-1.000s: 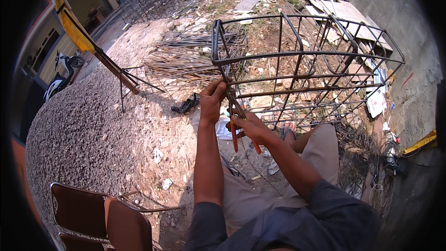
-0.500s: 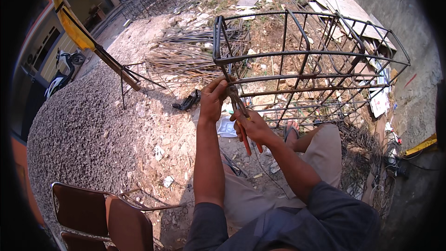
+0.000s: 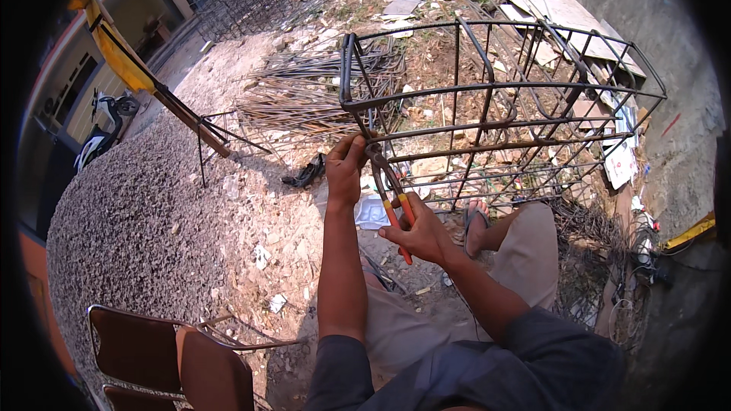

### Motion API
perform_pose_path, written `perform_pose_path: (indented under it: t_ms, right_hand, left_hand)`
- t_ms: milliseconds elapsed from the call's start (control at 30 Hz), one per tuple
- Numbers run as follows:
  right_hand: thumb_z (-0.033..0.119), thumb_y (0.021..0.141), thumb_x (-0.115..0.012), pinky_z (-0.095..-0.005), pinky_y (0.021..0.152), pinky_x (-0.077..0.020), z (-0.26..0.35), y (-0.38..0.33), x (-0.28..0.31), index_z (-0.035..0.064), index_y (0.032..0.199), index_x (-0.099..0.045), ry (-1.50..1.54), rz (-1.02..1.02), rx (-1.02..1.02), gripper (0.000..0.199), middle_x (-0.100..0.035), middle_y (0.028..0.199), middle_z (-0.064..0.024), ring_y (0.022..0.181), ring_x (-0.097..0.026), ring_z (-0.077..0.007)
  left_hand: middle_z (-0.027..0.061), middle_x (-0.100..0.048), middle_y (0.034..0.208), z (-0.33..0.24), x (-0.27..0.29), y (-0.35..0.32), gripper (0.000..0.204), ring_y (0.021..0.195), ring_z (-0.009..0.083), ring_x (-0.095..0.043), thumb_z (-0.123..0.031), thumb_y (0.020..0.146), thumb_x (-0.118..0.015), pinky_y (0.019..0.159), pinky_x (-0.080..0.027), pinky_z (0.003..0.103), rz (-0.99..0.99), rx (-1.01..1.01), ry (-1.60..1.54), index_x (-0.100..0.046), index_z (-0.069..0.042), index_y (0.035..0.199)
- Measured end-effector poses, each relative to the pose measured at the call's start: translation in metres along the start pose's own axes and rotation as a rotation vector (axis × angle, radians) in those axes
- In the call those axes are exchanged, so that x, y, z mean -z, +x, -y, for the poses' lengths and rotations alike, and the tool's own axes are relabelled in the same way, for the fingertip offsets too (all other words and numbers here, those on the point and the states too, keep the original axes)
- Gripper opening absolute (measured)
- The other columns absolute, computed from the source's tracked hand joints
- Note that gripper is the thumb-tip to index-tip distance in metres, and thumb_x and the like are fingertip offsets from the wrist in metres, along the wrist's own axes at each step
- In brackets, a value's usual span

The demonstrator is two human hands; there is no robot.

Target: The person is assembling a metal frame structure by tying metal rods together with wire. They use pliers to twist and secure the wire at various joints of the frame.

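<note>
- right hand (image 3: 422, 236) sits lower on the pincers (image 3: 391, 211) than half a second ago, leaving their yellow bands and more of the orange sleeves bare; the rebar cage (image 3: 485, 86) has shifted slightly leftward in view.
- the pincers stand at the cage's near left end, below its upper corner, head up against the bars and handles slanting down toward the person; the two handles are a little apart.
- the right hand is curled around the lower sleeves, thumb on the near side; some fingers are hidden behind.
- left hand (image 3: 344, 171) has its thumb and fingers drawn nearly together just beside the pincers' head, at the cage's left-end bars; what lies between the fingertips is hidden, so i can't say what it pinches.
- the pincers look like rigid steel, light enough for one hand; the sleeves should be the least slippery hold, well below the pivot.
- the cage looks stiff, rough and rather heavy as a whole; a long bar near a corner would be the sound place to take it.
- a white plastic tray (image 3: 371, 215) lies on the ground (image 3: 266, 205) below the cage's left end, partly behind the pincers; i can't make out whether anything is in it.
</note>
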State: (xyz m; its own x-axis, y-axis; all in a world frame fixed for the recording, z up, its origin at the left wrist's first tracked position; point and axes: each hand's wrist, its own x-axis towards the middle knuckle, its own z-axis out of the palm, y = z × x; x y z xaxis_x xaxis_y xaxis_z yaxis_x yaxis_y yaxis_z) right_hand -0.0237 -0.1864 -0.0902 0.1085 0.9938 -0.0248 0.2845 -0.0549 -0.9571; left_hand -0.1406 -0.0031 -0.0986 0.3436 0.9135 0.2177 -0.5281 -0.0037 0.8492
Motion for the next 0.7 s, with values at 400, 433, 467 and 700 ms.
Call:
perform_pose_path:
  t_ms: [400, 433, 467, 700]
  right_hand:
    - [0.019, 0.078, -0.071, -0.0354, 0.047, -0.0465, 0.011, 0.005, 0.086, -0.0024, 0.131, -0.038, -0.127, 0.289, -0.016, 0.066, -0.061, 0.079, -0.0111, 0.050, -0.058, -0.0194]
    - [0.019, 0.078, -0.071, -0.0355, 0.049, -0.0474, 0.013, 0.004, 0.085, -0.0025, 0.134, -0.037, -0.113, 0.264, -0.051, 0.068, -0.060, 0.079, -0.0113, 0.053, -0.059, -0.0198]
    - [0.018, 0.078, -0.071, -0.0357, 0.051, -0.0484, 0.016, 0.000, 0.078, -0.0026, 0.136, -0.036, -0.098, 0.239, -0.086, 0.071, -0.060, 0.079, -0.0115, 0.055, -0.060, -0.0201]
    - [0.016, 0.081, -0.067, -0.0516, 0.076, -0.0556, -0.015, -0.020, -0.008, -0.0027, 0.145, -0.034, -0.630, -0.451, 0.266, 0.074, -0.054, 0.124, -0.0298, 0.097, -0.064, -0.0474]
  left_hand:
    - [0.0063, -0.074, 0.104, 0.011, -0.009, -0.002, 0.023, 0.089, 0.0087, -0.067, -0.016, 0.102, -0.064, 0.081, -0.054, 0.023, -0.035, -0.134, 0.033, -0.070, 0.002, 0.115]
    - [0.0062, -0.074, 0.104, 0.011, -0.011, -0.001, 0.023, 0.089, 0.0087, -0.067, -0.016, 0.102, -0.064, 0.081, -0.054, 0.023, -0.038, -0.133, 0.038, -0.070, 0.002, 0.115]
    - [0.0060, -0.074, 0.104, 0.011, -0.013, 0.000, 0.023, 0.089, 0.0087, -0.067, -0.016, 0.102, -0.064, 0.081, -0.054, 0.023, -0.043, -0.132, 0.043, -0.070, 0.002, 0.115]
    - [0.0080, -0.074, 0.107, 0.007, -0.005, -0.003, 0.022, 0.095, 0.0120, -0.069, -0.015, 0.101, -0.064, 0.084, -0.056, 0.026, -0.027, -0.076, 0.034, -0.070, 0.001, 0.116]
